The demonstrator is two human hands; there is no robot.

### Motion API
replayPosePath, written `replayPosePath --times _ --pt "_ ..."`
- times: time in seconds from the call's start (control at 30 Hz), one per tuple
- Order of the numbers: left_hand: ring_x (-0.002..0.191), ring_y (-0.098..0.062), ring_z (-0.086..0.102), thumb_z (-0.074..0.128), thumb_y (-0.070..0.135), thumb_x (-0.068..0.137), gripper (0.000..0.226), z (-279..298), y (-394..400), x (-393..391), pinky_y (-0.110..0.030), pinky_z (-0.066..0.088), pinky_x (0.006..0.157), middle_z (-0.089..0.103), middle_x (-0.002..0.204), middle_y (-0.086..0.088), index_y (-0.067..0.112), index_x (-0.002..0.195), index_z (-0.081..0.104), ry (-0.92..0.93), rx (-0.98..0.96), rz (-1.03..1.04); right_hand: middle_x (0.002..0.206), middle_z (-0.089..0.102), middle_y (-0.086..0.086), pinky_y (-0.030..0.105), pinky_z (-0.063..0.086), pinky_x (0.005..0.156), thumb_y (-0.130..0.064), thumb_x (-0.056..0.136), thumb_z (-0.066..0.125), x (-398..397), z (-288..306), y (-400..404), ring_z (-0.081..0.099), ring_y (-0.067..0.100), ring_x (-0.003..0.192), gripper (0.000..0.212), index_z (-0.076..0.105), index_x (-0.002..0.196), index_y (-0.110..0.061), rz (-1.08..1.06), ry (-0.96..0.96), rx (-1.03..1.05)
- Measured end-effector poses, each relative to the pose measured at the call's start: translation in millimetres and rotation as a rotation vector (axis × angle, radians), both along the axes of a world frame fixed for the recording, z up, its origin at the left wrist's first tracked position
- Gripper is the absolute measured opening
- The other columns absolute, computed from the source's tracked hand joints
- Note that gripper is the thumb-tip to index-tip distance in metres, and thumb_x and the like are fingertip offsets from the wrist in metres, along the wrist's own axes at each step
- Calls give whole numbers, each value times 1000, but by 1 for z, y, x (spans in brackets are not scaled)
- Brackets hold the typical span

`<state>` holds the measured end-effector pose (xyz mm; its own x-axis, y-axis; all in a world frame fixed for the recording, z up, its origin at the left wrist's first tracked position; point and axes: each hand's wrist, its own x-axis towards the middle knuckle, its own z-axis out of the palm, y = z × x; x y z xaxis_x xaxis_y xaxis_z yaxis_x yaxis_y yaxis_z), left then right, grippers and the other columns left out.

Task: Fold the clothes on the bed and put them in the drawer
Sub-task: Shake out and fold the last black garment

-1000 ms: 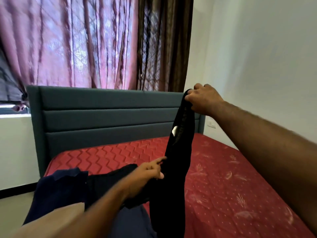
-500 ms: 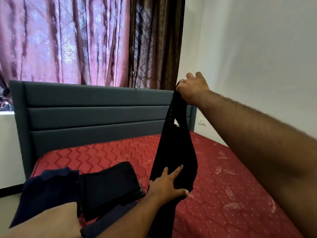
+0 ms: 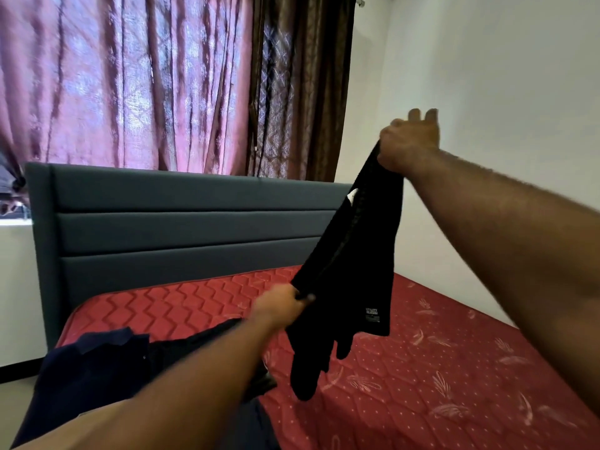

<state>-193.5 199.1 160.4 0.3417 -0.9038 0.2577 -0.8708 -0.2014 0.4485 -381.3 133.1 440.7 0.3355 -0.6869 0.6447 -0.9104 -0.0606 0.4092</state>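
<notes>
A black garment (image 3: 354, 264) hangs in the air above the red mattress (image 3: 438, 378). My right hand (image 3: 409, 144) grips its top end, raised near the white wall. My left hand (image 3: 281, 306) pinches the garment's left edge lower down, stretching it sideways. The loose bottom of the garment dangles just above the mattress. A pile of dark navy and black clothes (image 3: 97, 368) lies at the bed's near left corner, partly hidden behind my left forearm.
A grey padded headboard (image 3: 181, 219) stands behind the mattress. Pink and brown curtains (image 3: 168, 82) hang behind it. A white wall (image 3: 503, 92) runs along the bed's right side. No drawer is in view.
My right hand has lifted the garment higher and to the right. My left hand went from touching the cloth with spread fingers to pinching its left edge and pulling it out.
</notes>
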Motion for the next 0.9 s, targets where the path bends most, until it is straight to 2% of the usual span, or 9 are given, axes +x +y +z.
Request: replayPosePath --times 0.13,0.27,0.33,0.4,0.5,0.6,0.7,0.8,0.9 --pt "60 -18 55 71 43 85 36 88 41 107 -30 46 55 57 60 -1 13 67 63 242 -277 -50 122 60 10 45 30 103 -38 84 56 -58 -14 -30 46 32 122 38 62 117 -21 18 -191 112" --pt "55 -11 55 77 25 81 25 185 79 143 -27 53 54 58 57 1 8 65 67 401 -406 -195 95 67 5 34 43 81 -69 72 66 -70 -50 -49 61 27 96 50 65 91 -22 168 -280 391" --pt "57 -11 58 80 17 77 17 216 90 141 -24 51 58 63 62 -2 8 70 68 403 -464 -222 65 62 -1 29 39 61 -62 70 74 -68 -60 -52 58 21 72 46 66 70 -16 386 -447 553" --pt "56 -10 59 80 8 75 18 237 105 137 -21 49 56 61 65 -5 2 81 65 417 -547 -251 47 50 -6 29 30 55 -44 70 81 -73 -60 -51 47 18 60 40 62 53 -14 575 -595 632" --pt "57 -11 62 78 5 67 22 261 134 135 -20 54 56 64 69 -4 11 83 64 548 -590 -403 58 56 1 29 37 62 -43 54 89 -88 -52 -44 52 15 64 42 65 61 -8 857 -751 726" --pt "69 -13 68 77 9 68 28 288 148 139 -22 58 64 67 83 -6 13 94 69 611 -545 -466 70 64 6 18 49 61 -47 30 96 -89 -45 -41 63 11 66 69 66 76 -5 1186 -1044 799" --pt "85 -22 71 79 8 75 32 306 122 158 -30 59 75 71 102 -16 4 106 69 459 -467 -122 89 68 16 24 55 62 -23 39 98 -66 -42 -53 67 20 73 69 65 97 -6 1163 -1292 925" --pt "101 -35 63 80 22 77 42 282 81 161 -33 50 78 64 112 -20 -1 105 60 85 -395 465 91 62 16 35 49 70 2 77 73 -29 -54 -50 56 23 76 40 61 114 -7 855 -1156 1128" --pt "104 -38 63 66 17 82 38 225 47 152 -35 53 86 63 110 -17 -3 112 60 355 -432 506 88 62 10 31 46 63 5 85 62 7 -80 -30 57 19 74 26 64 101 -15 944 -1313 1263"
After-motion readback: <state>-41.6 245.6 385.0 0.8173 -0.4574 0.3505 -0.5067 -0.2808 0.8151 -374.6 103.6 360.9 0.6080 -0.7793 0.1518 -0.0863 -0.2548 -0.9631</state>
